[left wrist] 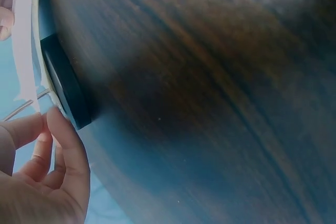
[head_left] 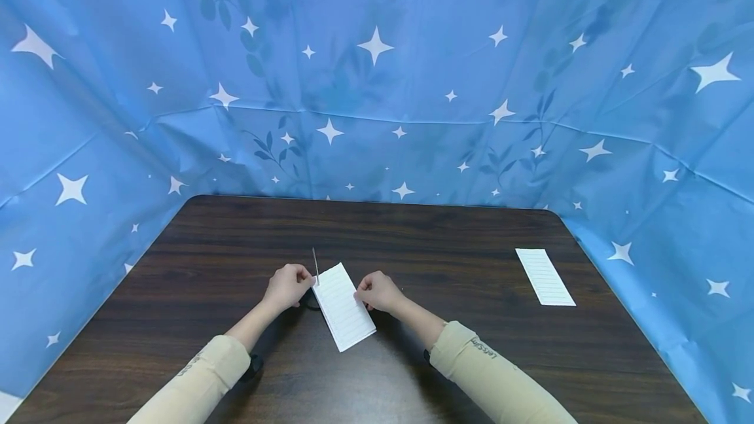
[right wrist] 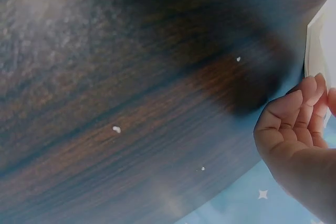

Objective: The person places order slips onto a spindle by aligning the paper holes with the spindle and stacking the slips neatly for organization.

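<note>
A small stack of white lined paper slips (head_left: 345, 313) is impaled near its upper left corner on a bill spike, whose thin metal rod (head_left: 315, 260) sticks up above the paper. In the left wrist view the spike's round black base (left wrist: 65, 85) shows under the slips. My left hand (head_left: 287, 286) pinches the slips' left corner between thumb and forefinger, close beside the rod. At the opposite long edge, my right hand (head_left: 379, 292) holds the paper between thumb and fingers. How many slips are stacked cannot be made out.
Another lined paper slip (head_left: 544, 277) lies by itself toward the right side of the dark wooden table (head_left: 448, 241). Tiny white specks (right wrist: 116, 129) dot the tabletop in the right wrist view. A blue star-patterned curtain (head_left: 377, 97) hangs behind and around the table.
</note>
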Motion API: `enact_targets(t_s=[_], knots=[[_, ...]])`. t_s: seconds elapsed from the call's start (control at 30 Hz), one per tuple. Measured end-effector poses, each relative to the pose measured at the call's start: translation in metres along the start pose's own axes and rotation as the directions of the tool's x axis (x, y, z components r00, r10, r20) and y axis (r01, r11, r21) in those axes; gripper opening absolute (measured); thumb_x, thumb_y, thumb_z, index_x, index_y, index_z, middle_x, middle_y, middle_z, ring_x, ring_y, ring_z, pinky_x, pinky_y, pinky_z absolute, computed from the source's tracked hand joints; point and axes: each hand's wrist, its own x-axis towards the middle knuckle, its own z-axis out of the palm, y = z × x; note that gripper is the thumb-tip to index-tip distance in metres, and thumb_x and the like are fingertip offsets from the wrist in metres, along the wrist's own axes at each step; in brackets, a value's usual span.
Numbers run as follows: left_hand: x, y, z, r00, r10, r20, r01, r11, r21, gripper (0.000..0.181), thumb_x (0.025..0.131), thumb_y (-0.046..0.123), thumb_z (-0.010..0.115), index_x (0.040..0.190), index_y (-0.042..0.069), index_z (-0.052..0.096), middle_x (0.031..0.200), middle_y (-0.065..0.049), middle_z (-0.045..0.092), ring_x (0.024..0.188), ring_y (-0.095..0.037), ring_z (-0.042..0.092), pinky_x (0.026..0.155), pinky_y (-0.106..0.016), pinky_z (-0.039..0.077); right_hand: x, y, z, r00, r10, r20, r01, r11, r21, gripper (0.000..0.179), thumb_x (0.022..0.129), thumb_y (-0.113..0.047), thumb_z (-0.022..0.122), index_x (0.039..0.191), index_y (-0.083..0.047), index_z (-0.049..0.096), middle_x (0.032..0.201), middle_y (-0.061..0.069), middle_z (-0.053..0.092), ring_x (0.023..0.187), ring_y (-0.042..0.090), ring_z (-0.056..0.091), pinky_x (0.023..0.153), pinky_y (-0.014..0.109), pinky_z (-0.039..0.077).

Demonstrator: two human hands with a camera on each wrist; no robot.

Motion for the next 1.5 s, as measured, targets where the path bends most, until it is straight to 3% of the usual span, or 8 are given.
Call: enact_targets(t_s=[0.33, 0.63, 1.07, 1.33, 1.5], knots=[[0.003, -0.002, 0.004, 1.000, -0.013, 0.019, 0.012, 0.999, 0.052, 0.015, 0.088, 0.013, 0.062, 0.077, 0.003, 0.062, 0.058, -0.001, 0.053, 0.041, -0.010, 0.054, 0.042, -0.025, 0.049, 0.001, 0.002, 0.002, 0.999, -0.030, 0.017, 0.031, 0.998, -0.057, 0.015, 0.087, -0.004, 0.061, 0.075, 0.004, 0.066, 0.061, 0.006, 0.058, 0.050, 0.008, 0.046, 0.046, 0.018, 0.040], [0.003, -0.004, 0.009, 1.000, 0.012, 0.026, -0.014, 0.998, 0.064, 0.015, 0.089, 0.009, 0.059, 0.074, 0.004, 0.056, 0.058, 0.000, 0.047, 0.042, -0.011, 0.054, 0.041, -0.024, 0.049, 0.002, 0.003, 0.005, 0.999, -0.039, 0.018, 0.041, 0.991, -0.131, 0.017, 0.086, -0.005, 0.062, 0.071, 0.000, 0.065, 0.058, 0.000, 0.054, 0.050, 0.009, 0.042, 0.046, 0.018, 0.033], [0.001, -0.001, 0.013, 0.999, 0.042, -0.004, -0.041, 0.991, 0.127, 0.018, 0.089, 0.005, 0.056, 0.072, 0.007, 0.051, 0.057, -0.002, 0.049, 0.039, -0.011, 0.051, 0.039, -0.023, 0.042, 0.004, 0.000, 0.004, 0.995, -0.097, 0.014, 0.098, 0.962, -0.255, 0.018, 0.083, -0.003, 0.063, 0.065, 0.000, 0.063, 0.055, -0.003, 0.048, 0.050, 0.008, 0.040, 0.047, 0.016, 0.030], [-0.004, -0.003, 0.011, 0.993, 0.116, -0.017, -0.114, 0.988, 0.100, 0.019, 0.087, 0.002, 0.053, 0.070, 0.007, 0.046, 0.057, -0.004, 0.048, 0.036, -0.012, 0.049, 0.037, -0.025, 0.041, 0.006, -0.001, 0.006, 0.994, -0.102, 0.042, 0.110, 0.946, -0.305, 0.027, 0.082, -0.002, 0.060, 0.056, -0.006, 0.054, 0.050, -0.006, 0.038, 0.046, 0.006, 0.034, 0.045, 0.015, 0.025], [-0.002, 0.000, 0.011, 0.998, 0.055, 0.030, -0.058, 0.991, 0.119, 0.020, 0.090, 0.004, 0.053, 0.071, 0.007, 0.047, 0.059, -0.005, 0.048, 0.039, -0.014, 0.051, 0.038, -0.025, 0.043, 0.006, -0.002, 0.005, 0.995, -0.081, 0.058, 0.095, 0.944, -0.315, 0.036, 0.082, -0.002, 0.059, 0.051, -0.013, 0.044, 0.046, -0.007, 0.033, 0.044, 0.006, 0.031, 0.045, 0.016, 0.023]])
